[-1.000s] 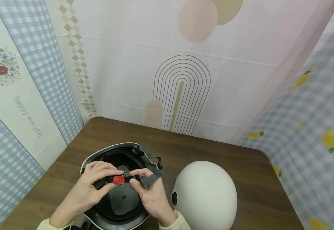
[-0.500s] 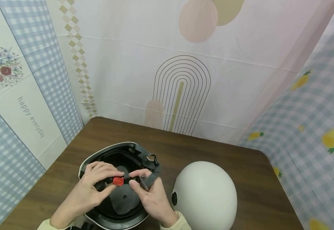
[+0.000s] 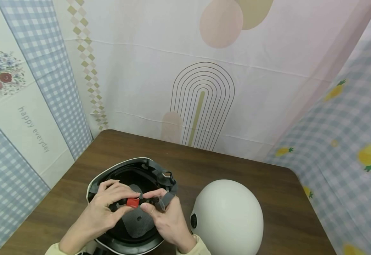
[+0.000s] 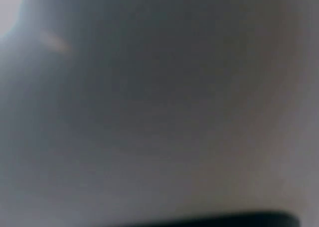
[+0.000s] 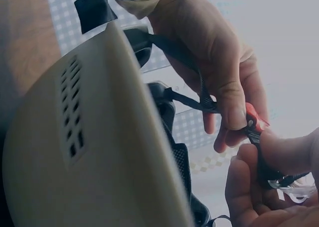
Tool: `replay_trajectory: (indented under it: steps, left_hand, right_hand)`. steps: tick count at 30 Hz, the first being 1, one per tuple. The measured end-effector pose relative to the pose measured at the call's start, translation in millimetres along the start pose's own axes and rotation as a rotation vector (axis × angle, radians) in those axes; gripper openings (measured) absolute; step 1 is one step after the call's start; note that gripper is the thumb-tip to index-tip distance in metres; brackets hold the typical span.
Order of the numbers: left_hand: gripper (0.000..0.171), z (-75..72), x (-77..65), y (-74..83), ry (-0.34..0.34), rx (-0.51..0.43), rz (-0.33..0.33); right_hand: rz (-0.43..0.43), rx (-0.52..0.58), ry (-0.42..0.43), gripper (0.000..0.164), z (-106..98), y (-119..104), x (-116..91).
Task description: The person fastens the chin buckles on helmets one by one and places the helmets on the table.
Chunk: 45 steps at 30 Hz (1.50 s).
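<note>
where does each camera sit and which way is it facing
Head: worn on the head, facing forward and down at the upturned helmet and white dome; left hand, right hand and sleeves show.
Left wrist: worn there, its view too blurred to tell direction; no recognisable hand.
Right wrist: worn there, facing past the helmet's outer side toward the red-black buckle; both hands show.
Head and right wrist share the helmet, buckle and hands.
</note>
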<state>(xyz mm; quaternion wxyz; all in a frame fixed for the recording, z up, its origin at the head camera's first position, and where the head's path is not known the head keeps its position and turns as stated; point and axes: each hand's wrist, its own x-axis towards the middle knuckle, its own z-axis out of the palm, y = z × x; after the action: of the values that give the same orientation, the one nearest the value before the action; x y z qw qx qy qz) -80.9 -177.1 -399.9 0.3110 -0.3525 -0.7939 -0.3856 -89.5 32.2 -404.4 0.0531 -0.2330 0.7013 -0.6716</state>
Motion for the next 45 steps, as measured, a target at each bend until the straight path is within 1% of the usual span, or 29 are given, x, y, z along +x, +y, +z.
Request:
replay_trajectory:
  steps: [3,5,7,10,13,14,19,23,26,29,31,32,35,38,40,42,45]
  left_hand:
    - [0.030,-1.0,0.3,1.2,-0.018,-0.001,-0.023]
    - [0.035,-1.4,0.7,2.1,-0.031,0.007,-0.034]
    - [0.038,-1.2,1.8,3.3,-0.037,0.008,-0.028]
    - [0.027,0.2,3.5,5.3,-0.044,0.008,-0.021]
    - [0.032,1.9,5.0,7.1,-0.053,0.007,-0.021]
    - [0.034,2.3,5.3,7.5,-0.055,0.010,-0.030]
    - [0.036,3.4,7.0,8.4,-0.039,0.038,-0.018]
    - [0.038,2.2,4.8,6.7,-0.043,0.076,-0.034]
    - [0.041,-0.5,1.4,3.8,-0.032,0.114,-0.037]
    - [0.045,-5.2,-2.4,0.3,-0.009,0.161,-0.040]
    - [0.046,-9.2,-4.7,-1.2,-0.006,0.187,-0.064]
    - [0.046,-11.0,-5.6,-1.9,-0.007,0.197,-0.080]
    - [0.041,-14.6,-7.4,-2.9,-0.008,0.226,-0.122]
    - [0.035,-16.3,-8.4,-3.6,-0.006,0.256,-0.153]
    - [0.029,-16.7,-9.2,-4.0,-0.003,0.282,-0.161]
    - [0.027,-16.9,-10.2,-4.5,-0.011,0.308,-0.171]
    - [0.029,-16.4,-13.1,-4.7,-0.033,0.341,-0.197]
  right_hand:
    - [0.003,0.009,0.013,0.022,0,-1,0]
    - [0.007,0.025,0.019,0.022,1,-1,0]
    - [0.011,0.055,0.016,0.023,2,-2,0]
    - [0.014,0.109,0.002,0.024,3,-4,0]
    - [0.017,0.159,-0.006,0.025,4,-4,1]
    - [0.013,0.164,-0.001,0.025,4,-4,1]
    - [0.004,0.167,0.036,0.030,3,-2,3]
    - [0.057,0.175,0.031,0.038,3,-2,2]
    - [0.147,0.159,0.003,0.045,2,-3,1]
    - [0.214,0.076,-0.024,0.049,-2,-5,-1]
    - [0.240,0.001,-0.030,0.047,-5,-6,-3]
    - [0.240,-0.038,-0.034,0.043,-6,-7,-4]
    - [0.220,-0.163,-0.036,0.033,-10,-10,-7]
    - [0.193,-0.260,-0.026,0.028,-13,-14,-10]
    - [0.172,-0.312,-0.010,0.024,-14,-16,-13]
    - [0.150,-0.341,-0.003,0.021,-14,-18,-16]
    - [0.096,-0.416,-0.030,0.023,-13,-20,-19]
